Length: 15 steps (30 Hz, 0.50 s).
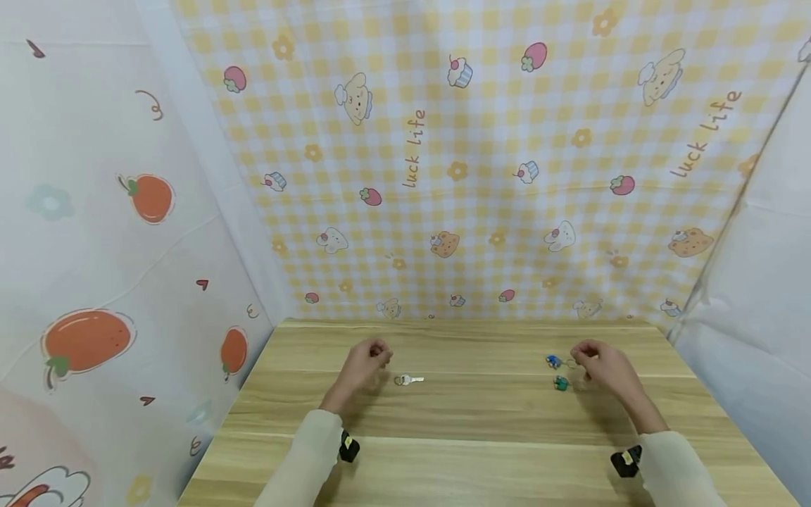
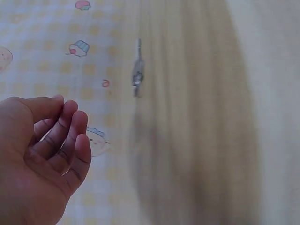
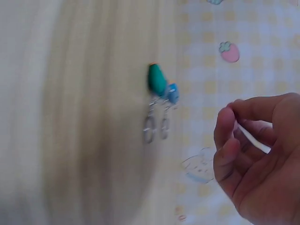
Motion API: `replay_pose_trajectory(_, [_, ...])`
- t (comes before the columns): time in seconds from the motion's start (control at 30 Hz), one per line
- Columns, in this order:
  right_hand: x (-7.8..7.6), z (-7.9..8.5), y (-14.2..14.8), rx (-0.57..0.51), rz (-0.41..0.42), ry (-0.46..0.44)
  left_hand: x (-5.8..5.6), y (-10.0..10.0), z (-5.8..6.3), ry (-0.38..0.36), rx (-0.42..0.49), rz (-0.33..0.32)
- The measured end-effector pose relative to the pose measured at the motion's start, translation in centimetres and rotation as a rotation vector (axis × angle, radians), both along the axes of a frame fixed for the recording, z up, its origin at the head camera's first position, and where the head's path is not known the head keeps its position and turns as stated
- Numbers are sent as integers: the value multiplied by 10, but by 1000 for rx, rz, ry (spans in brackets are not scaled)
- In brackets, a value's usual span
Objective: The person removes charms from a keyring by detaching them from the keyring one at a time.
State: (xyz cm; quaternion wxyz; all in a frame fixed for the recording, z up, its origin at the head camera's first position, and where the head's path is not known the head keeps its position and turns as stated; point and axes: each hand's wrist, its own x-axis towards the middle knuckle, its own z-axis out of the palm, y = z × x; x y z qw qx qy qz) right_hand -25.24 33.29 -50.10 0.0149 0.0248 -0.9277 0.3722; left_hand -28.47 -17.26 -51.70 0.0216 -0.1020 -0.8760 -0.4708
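Note:
Over the left part of the wooden table, my left hand (image 1: 369,358) hovers with fingers loosely bent and nothing between them. A silver key (image 1: 413,379) on a ring lies just to its right; the left wrist view shows the same key (image 2: 138,70) beyond the fingertips. At the right, my right hand (image 1: 602,362) is raised near two keychains, its thumb and fingertips close together around no visible object. One keychain has a blue charm (image 1: 554,361), the other a green charm (image 1: 560,383). Their metal rings (image 3: 149,129) point toward the hand's side.
The light wooden table (image 1: 469,415) meets a yellow checked cloth (image 1: 481,211) hanging behind it. White printed cloth (image 1: 190,211) closes the left side, and a plain white sheet (image 1: 760,282) hangs on the right.

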Motion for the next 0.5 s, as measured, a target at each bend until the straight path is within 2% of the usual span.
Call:
replay_pose_trajectory(0.13, [-8,9,-18,9,60,39,-4,0,13,39,-73,-9])
replay_pose_trajectory(0.27, [-15,16,-38,58,88,106,-8,4,23,126,-236,-5])
replay_pose_trajectory(0.37, [-22,19,-49,143,115,211,-11,9,29,224,-373,-6])
replay_pose_trajectory(0.5, [-32,20,-60,280,163,359,-14,14,34,318,-493,0])
